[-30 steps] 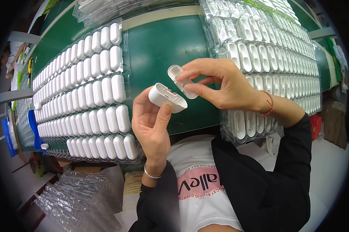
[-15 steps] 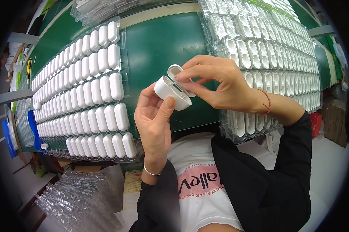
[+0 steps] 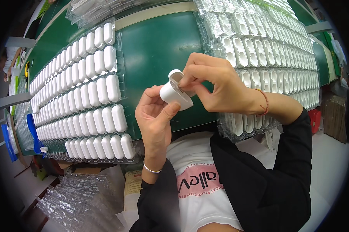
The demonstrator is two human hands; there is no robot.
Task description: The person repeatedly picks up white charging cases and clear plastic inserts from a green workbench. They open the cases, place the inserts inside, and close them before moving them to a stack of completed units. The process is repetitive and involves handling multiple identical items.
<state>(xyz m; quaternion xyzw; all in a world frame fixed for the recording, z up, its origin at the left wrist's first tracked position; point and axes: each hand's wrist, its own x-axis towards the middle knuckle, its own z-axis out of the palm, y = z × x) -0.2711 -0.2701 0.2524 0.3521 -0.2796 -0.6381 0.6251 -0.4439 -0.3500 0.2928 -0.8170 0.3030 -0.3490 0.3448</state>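
A white earbud charging case [image 3: 174, 96] is held up over the middle of the table, tilted, with its lid [image 3: 176, 75] swung up. My left hand [image 3: 156, 116] is closed round the body, its thumb along the near side. The fingers of my right hand [image 3: 217, 83] are bent and pressed together at the opening between lid and body, touching the inside of the lid. Whatever small part may sit between those fingertips is hidden.
To the left, clear plastic trays hold rows of white rounded shells [image 3: 87, 91]. On the right, more trays carry rows of hollow white shells [image 3: 255, 50]. Stacked clear trays [image 3: 79, 201] stand low at the left. A blue tool [image 3: 32, 133] lies by the left trays on the green table [image 3: 159, 42].
The case has shifted slightly right and turned a little in my left hand. My right fingertips have come closer together and moved into the opening by the lid.
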